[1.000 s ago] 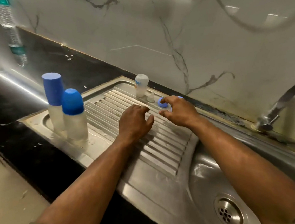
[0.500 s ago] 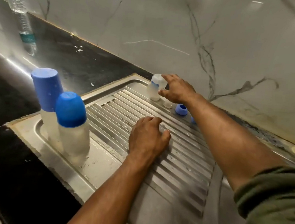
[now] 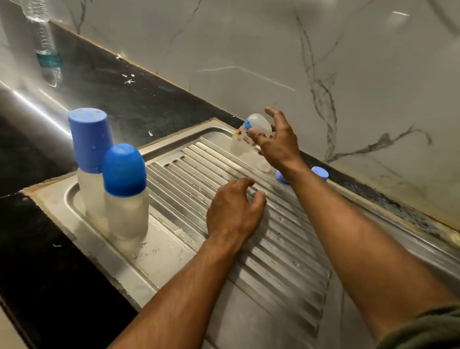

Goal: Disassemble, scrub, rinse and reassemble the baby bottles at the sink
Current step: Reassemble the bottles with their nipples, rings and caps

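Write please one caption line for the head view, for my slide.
Right hand grips a small uncapped baby bottle at the drainboard's back edge; left hand rests on its ridges.

Countertop and wall around the sink

A clear plastic water bottle (image 3: 38, 26) with a green Bisleri label stands at the far left on the black stone countertop (image 3: 97, 93), close to the white marble-veined wall tiles (image 3: 262, 43). Small pale specks and crumbs (image 3: 128, 80) lie scattered on the dark counter near the foot of the wall, and a bright streak of reflected light (image 3: 42, 114) runs across the counter's surface to the left.
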